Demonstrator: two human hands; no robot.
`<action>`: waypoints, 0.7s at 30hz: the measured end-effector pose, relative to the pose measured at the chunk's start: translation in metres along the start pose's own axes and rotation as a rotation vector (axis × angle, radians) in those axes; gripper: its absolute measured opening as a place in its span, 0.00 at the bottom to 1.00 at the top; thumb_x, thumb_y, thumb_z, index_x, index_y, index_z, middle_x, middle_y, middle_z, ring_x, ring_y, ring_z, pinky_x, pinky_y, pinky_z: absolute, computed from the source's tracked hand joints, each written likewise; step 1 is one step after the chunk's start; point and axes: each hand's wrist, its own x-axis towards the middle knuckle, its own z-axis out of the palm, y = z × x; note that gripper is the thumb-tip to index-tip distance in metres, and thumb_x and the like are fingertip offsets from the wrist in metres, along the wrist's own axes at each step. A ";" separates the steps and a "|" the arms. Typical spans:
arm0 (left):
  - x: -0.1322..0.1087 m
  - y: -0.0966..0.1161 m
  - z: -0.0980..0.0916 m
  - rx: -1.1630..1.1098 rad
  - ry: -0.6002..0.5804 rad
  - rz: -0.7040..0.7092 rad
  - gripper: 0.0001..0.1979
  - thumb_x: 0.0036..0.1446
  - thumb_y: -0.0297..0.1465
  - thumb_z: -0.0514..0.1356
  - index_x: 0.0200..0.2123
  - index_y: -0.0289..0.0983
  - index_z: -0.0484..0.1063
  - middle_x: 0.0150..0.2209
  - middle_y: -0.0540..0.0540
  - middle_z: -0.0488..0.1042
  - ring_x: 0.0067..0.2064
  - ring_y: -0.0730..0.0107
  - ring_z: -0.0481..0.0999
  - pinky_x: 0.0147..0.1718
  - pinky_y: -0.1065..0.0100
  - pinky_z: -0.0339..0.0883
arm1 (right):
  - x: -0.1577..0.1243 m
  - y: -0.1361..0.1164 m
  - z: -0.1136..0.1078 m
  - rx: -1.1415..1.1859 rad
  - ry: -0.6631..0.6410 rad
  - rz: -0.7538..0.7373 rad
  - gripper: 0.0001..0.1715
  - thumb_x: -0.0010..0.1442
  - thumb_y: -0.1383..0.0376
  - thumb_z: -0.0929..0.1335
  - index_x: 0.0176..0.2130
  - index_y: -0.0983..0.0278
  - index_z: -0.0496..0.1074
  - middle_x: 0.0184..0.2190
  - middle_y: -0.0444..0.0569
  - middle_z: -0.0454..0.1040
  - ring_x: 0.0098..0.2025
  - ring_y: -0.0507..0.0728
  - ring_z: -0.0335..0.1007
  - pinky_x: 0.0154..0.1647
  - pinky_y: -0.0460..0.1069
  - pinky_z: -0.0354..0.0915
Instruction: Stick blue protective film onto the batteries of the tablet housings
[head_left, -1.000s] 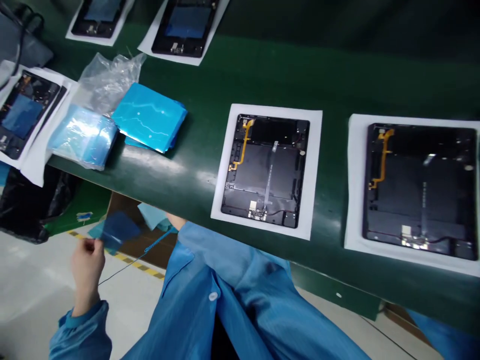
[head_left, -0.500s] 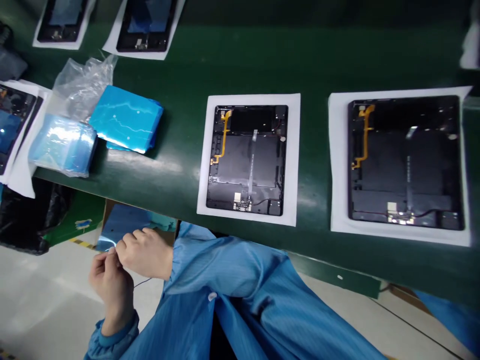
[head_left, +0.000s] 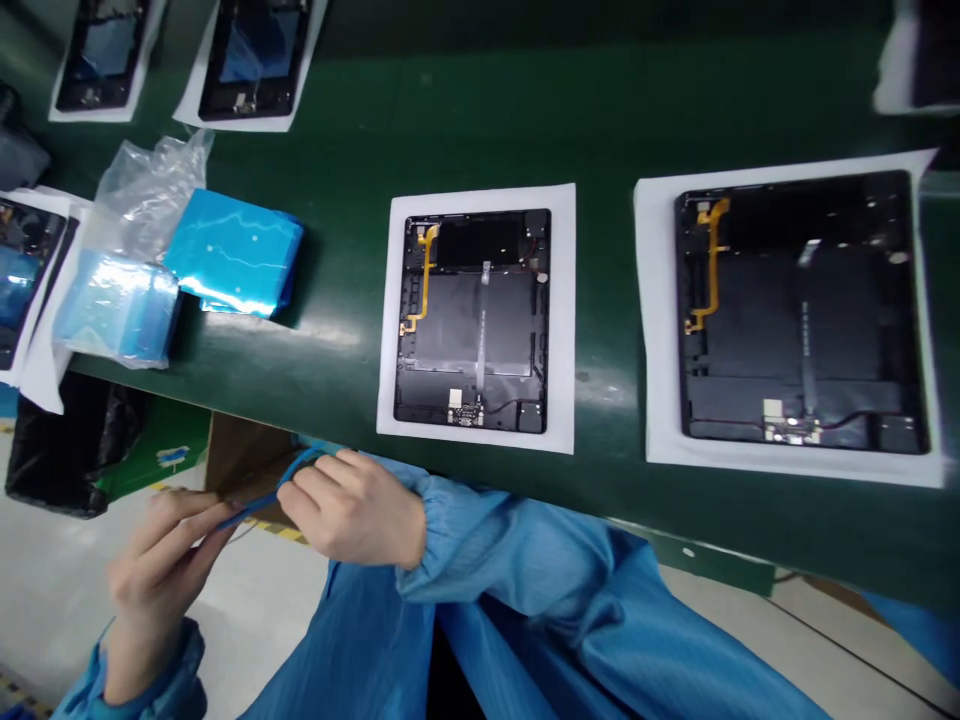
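My left hand (head_left: pixel 169 555), slightly blurred, pinches one end of a thin blue film (head_left: pixel 259 507) below the table's front edge. The film's other end is held in my right hand (head_left: pixel 352 508), its fingers curled, and a part of it bends up over them. Above and to the right, an opened black device (head_left: pixel 480 320) with a yellow flex cable lies on a white sheet (head_left: pixel 561 320). Left of it on the table are a stack of blue films (head_left: pixel 232 250) and a clear plastic bag (head_left: pixel 124 300) with blue films inside.
A second opened device (head_left: pixel 802 320) lies on a white sheet at the right. More devices sit at the back left (head_left: pixel 259 55) and left edge (head_left: pixel 26 260). Under the green table's edge are a cardboard box (head_left: pixel 240 465) and a black bag (head_left: pixel 64 440).
My hands have moved apart, the left one down and left, the right one rightwards. The blue film now shows edge-on, stretched between them. The whole view has shifted a little.
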 end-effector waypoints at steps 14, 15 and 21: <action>0.166 0.080 0.036 0.064 -0.109 0.092 0.15 0.71 0.48 0.61 0.40 0.44 0.78 0.33 0.48 0.81 0.33 0.62 0.81 0.33 0.62 0.71 | -0.031 0.068 -0.166 -0.021 0.105 0.707 0.09 0.72 0.53 0.71 0.42 0.51 0.83 0.36 0.46 0.84 0.33 0.57 0.81 0.38 0.58 0.81; 0.174 0.087 0.046 0.144 -0.236 0.068 0.20 0.72 0.50 0.59 0.36 0.41 0.76 0.29 0.47 0.80 0.31 0.61 0.80 0.30 0.62 0.66 | -0.033 0.082 -0.176 -0.012 0.184 0.821 0.11 0.69 0.50 0.74 0.40 0.53 0.83 0.34 0.48 0.84 0.32 0.57 0.80 0.37 0.58 0.80; 0.177 0.127 0.096 0.370 -0.463 0.194 0.19 0.74 0.41 0.57 0.33 0.36 0.74 0.27 0.36 0.79 0.27 0.55 0.79 0.24 0.62 0.51 | -0.039 0.141 -0.187 0.275 0.460 1.234 0.28 0.46 0.43 0.84 0.33 0.62 0.82 0.21 0.44 0.74 0.22 0.49 0.66 0.25 0.50 0.65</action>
